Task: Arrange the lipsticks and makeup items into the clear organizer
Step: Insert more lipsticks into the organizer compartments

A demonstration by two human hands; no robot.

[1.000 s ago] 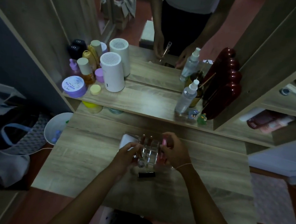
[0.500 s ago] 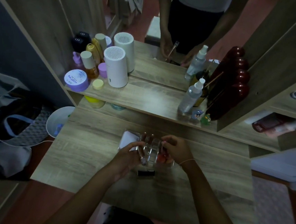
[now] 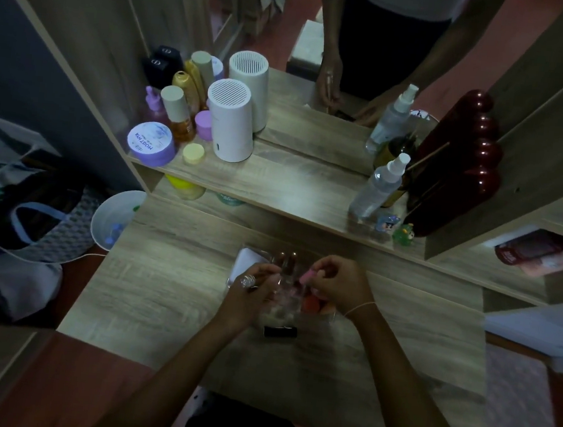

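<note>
The clear organizer stands on the wooden desk, mostly hidden behind both hands. Two brownish lipstick tubes stand upright in its back slots. My left hand grips a slim tube with a shiny clear cap over the organizer's left side. My right hand pinches a pink lipstick above the organizer's right side. An orange-red makeup sponge lies in the organizer below that hand. A dark lipstick lies flat on the desk in front of the organizer.
A white pad lies left of the organizer. The raised shelf behind holds a white cylinder, a purple jar, bottles, a spray bottle and a dark red vase. A mirror stands behind. A white bin stands off the desk's left edge.
The view has tilted slightly. My left hand has turned, bringing the clear-capped tube lower over the organizer's left side. My right hand stays at the organizer with the pink lipstick.
</note>
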